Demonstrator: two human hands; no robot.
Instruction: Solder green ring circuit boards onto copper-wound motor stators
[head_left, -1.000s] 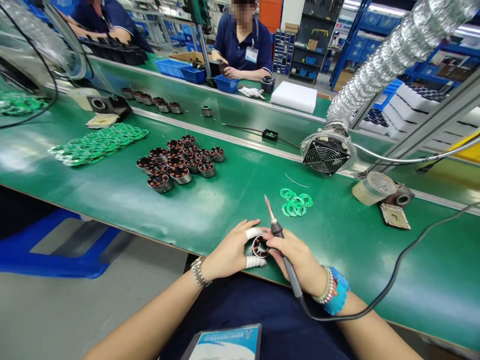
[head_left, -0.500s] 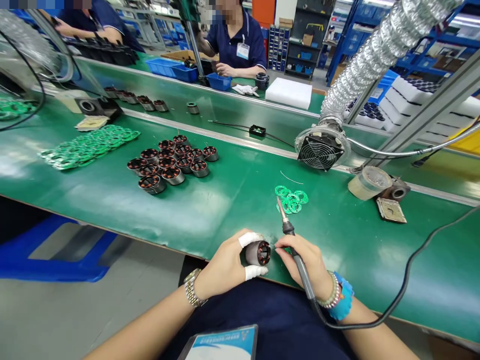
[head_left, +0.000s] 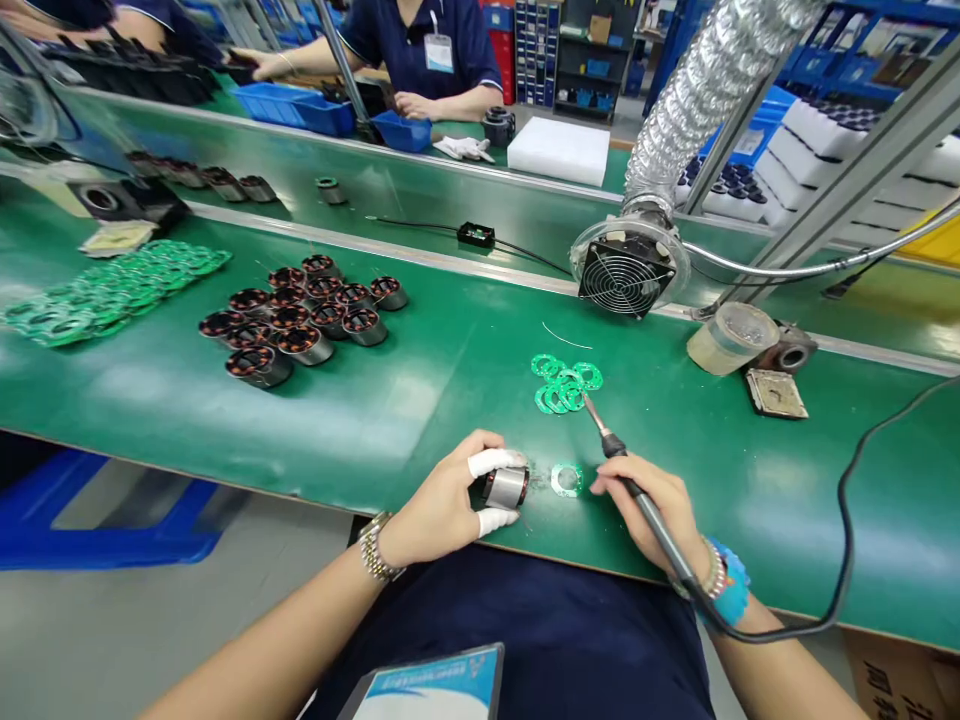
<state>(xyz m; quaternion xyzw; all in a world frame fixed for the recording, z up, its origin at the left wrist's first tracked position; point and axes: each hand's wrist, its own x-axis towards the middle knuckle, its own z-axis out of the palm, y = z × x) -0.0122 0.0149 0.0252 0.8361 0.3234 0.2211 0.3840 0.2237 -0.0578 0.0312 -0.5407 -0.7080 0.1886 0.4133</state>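
Observation:
My left hand (head_left: 457, 492), with white wraps on thumb and finger, grips a motor stator (head_left: 507, 488), a grey cylinder with copper windings at its ends. The stator is at the front of the green bench. In my right hand (head_left: 660, 500) is a soldering iron (head_left: 651, 515), its tip pointing up and left toward a small pile of green ring-shaped circuit boards (head_left: 561, 388). Between my hands a single ring circuit board (head_left: 566, 480) lies flat on the bench. The fingers of my right hand are just right of that board.
Several stators (head_left: 300, 343) stand grouped at left, beside rows of ring boards (head_left: 112, 285). A fan (head_left: 627, 278) on a foil duct stands at the back. To the right are a plastic tub (head_left: 731, 338) and a sponge tray (head_left: 777, 393). A co-worker (head_left: 427, 60) sits opposite.
The stator in my left hand has turned more side-on. My right hand has moved right with the soldering iron, uncovering the single ring board. The view has shifted.

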